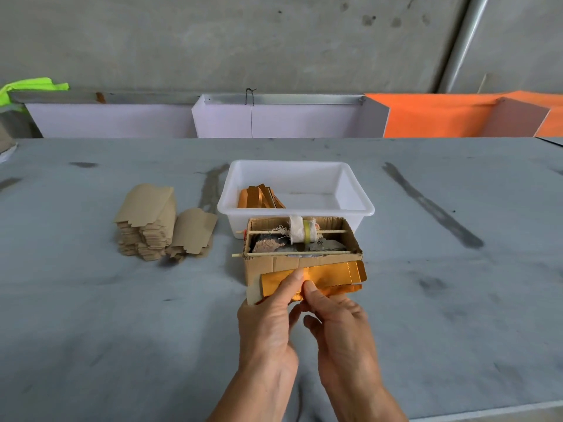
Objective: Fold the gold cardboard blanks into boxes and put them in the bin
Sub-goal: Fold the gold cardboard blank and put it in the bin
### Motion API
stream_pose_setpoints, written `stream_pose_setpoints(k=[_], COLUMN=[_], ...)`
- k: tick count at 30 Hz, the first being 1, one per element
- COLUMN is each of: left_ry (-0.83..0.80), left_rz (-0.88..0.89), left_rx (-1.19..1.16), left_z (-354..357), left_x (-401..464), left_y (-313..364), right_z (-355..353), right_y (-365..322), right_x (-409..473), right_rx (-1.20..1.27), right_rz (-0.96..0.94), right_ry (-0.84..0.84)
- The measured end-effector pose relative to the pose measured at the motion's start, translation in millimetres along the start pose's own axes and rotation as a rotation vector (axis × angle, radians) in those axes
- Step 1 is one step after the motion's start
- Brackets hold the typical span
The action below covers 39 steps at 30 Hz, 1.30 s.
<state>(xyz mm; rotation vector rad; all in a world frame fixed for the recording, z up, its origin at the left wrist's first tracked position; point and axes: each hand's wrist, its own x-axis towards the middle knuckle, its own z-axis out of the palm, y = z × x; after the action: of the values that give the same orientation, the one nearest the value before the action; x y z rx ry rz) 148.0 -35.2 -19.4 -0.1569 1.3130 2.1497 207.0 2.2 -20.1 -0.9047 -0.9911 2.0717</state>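
One head-worn camera looks forward and down across the grey table (122,315), close above both hands.

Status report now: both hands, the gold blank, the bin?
Left hand and right hand both pinching gold blank, not yet boxed. White bin behind, few folded boxes inside. Brown cardboard box stands between.

A gold cardboard blank (329,277) is held above the grey table, lying lengthwise left to right, its shiny foil side up and a plain pale underside showing at its left end. Its right end has a rounded flap with a dashed crease line. Two leaning stacks of blanks (158,223), brown side up, stand on the table to the left. The white plastic bin (356,196) sits behind, holding a few folded gold boxes (260,197) in its left part.
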Motion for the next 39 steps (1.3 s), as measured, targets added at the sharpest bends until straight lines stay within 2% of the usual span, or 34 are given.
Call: stream_pose_setpoints(k=[6,11,15,20,22,27,32,39], left_ry=[0.034,0.008,-0.003,0.076,0.061,0.046,0.028,0.035], left_rz=[0.024,0.017,0.025,0.051,0.062,0.111,0.162,0.142], left_rx=[-0.021,0.018,0.036,0.063,0.079,0.127,0.178,0.221], left_z=[0,-4,-9,-13,-12,-15,-19,-21], left_x=[3,1,-2,6,7,9,12,19], left_y=[-4,-7,-9,-10,-9,-10,-5,2], right_z=[0,0,-4,-11,-13,-9,-10,-15], right_y=[0,2,4,4,7,12,10,-1], right_x=[0,8,16,15,15,18,19,28], right_rx=[0.093,0.106,0.134,0.130,0.097,0.038,-0.050,-0.099], right_rz=[0.069,0.017,0.073,0.227,0.211,0.079,0.079,0.035], right_ry=[-0.059,0.064,0.141,-0.017,-0.029,0.078,0.068,0.178])
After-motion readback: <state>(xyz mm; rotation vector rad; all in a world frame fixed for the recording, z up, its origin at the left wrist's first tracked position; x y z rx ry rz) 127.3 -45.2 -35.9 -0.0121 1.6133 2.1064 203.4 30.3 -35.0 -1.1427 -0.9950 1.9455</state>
